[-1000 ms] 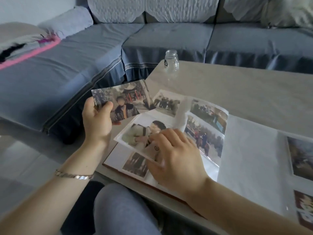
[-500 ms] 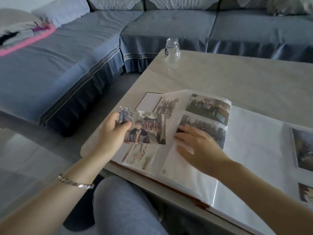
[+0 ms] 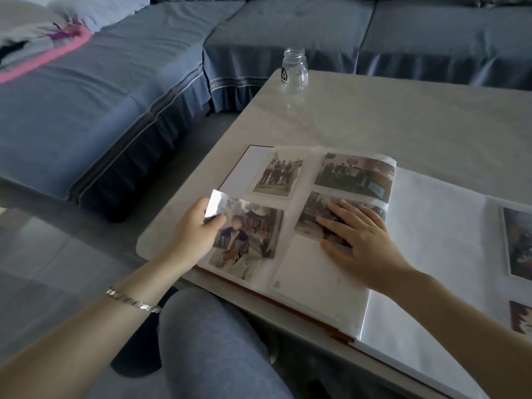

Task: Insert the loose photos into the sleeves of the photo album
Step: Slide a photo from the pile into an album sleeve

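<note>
Glossy paper catches the light where the left hand pinches a loose photo by its left end; the photo's long side runs rightward from the hand, over the left column of the open album. The right hand lies flat just beside it, fingers straight, pressing the clear page

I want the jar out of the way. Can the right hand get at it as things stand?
Probably yes. The right hand lies flat on the album, holding nothing; between it and the jar are only flat pages and bare table. It would be a long stretch.
</note>
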`<state>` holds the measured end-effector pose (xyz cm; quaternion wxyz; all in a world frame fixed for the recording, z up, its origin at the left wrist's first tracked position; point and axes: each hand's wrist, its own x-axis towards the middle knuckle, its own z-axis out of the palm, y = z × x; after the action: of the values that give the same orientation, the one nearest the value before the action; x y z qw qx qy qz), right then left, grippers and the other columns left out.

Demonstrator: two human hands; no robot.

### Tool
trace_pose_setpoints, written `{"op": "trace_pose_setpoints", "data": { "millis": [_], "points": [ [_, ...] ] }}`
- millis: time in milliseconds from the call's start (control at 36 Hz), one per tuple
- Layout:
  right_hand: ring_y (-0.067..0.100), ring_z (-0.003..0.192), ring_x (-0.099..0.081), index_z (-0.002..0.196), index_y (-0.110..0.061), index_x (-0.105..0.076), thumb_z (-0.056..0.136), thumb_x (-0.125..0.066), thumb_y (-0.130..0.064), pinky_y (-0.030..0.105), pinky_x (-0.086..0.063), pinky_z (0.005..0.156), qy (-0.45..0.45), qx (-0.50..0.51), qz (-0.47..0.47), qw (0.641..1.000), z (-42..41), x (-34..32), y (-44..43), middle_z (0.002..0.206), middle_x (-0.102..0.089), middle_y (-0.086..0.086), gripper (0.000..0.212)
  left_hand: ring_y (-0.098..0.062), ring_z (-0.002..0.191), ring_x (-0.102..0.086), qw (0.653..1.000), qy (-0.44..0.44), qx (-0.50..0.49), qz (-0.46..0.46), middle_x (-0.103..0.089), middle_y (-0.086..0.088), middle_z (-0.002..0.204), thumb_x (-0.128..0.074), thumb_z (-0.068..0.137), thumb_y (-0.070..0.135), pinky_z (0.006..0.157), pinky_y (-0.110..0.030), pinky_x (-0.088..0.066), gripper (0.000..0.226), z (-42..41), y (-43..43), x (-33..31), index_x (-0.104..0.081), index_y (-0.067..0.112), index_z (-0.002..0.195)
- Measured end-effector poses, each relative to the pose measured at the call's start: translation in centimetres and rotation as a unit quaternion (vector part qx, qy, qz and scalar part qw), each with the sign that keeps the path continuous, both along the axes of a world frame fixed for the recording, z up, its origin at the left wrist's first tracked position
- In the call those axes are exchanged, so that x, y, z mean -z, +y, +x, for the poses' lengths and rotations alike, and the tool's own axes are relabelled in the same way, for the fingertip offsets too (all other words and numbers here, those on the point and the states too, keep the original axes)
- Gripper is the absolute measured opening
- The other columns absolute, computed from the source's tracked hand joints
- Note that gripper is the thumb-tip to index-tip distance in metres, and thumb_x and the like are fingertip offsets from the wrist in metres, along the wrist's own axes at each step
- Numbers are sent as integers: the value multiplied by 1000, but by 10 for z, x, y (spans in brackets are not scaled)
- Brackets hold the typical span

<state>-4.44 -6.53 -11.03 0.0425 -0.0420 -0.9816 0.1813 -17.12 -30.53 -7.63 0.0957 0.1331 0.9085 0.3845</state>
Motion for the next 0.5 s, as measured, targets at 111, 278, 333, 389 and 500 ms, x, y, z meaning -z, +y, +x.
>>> {"op": "trace_pose_setpoints", "data": {
  "millis": [111,278,333,389,500],
  "points": [
    [10,142,-18,134,-35,-48,79,-15,-63,18,9,111,7,3,-5,1000,0,2,0,149,-34,-8,70,-11,97,-59,995,-67,68,-25,-63,-1,104,-52,94,12,78,-19,-46,18,2,-2,7,-55,10,111],
    [11,142,-19,133,-34,-49,79,-15,-63,19,9,111,18,5,-10,1000,0,2,-1,149,-34,-7,70,0,90,-56,983,-175,57,23,-61,13,95,-50,95,8,79,-19,-42,19,1,-5,7,-53,26,97],
    [11,142,-19,133,-34,-49,79,-15,-62,18,9,110,21,5,-7,1000,0,2,-1,149,-34,-7,70,-5,93,-58,978,-198,60,27,-64,10,96,-50,95,5,81,-21,-44,23,0,-7,7,-56,28,93],
    [10,142,-18,133,-35,-49,79,-15,-62,17,10,110,25,3,-4,1000,0,3,-1,149,-34,-8,70,-7,95,-60,975,-210,64,24,-66,7,97,-50,94,4,82,-22,-46,24,0,-9,7,-57,27,94],
    [12,141,-22,132,-33,-52,80,-18,-61,18,7,111,35,4,-8,999,0,4,0,147,-37,-6,67,-6,98,-60,972,-221,72,22,-66,7,102,-50,94,6,80,-20,-45,25,-1,-11,3,-57,30,98]
  ]
}}
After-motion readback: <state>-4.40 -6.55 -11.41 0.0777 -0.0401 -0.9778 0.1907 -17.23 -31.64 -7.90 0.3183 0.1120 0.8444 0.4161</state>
